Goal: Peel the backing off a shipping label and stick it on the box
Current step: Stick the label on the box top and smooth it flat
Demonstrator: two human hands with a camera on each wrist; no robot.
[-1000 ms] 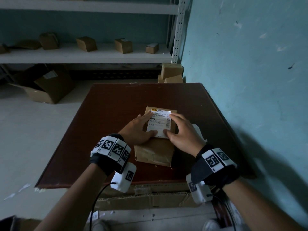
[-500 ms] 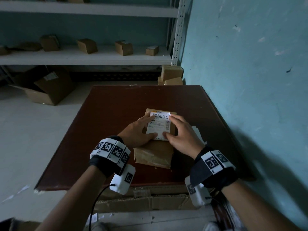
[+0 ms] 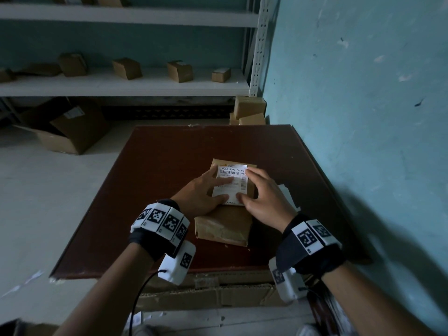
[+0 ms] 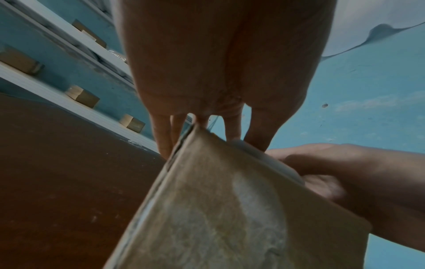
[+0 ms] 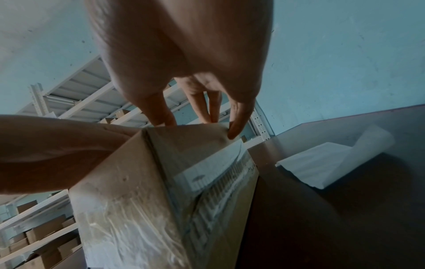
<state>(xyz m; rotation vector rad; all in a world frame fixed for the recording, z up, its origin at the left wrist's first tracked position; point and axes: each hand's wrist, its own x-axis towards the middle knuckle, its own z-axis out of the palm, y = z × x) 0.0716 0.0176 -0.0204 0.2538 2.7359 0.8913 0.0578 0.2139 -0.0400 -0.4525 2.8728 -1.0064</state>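
A brown cardboard box wrapped in clear tape lies on the dark red table. A white shipping label with a barcode lies flat on the box's top. My left hand rests on the box's left side, its straight index finger and thumb pressing on the label. My right hand presses the label's right edge with flat fingers. The box fills the left wrist view under the left hand. The right wrist view shows the fingers on the box top.
A curled white backing sheet lies on the table right of the box, close to the blue wall. White shelves with several small boxes stand behind. A large open carton lies on the floor at left.
The left index finger has slid rightward across the label. The right hand has stayed on the label's right edge. The box has not moved.
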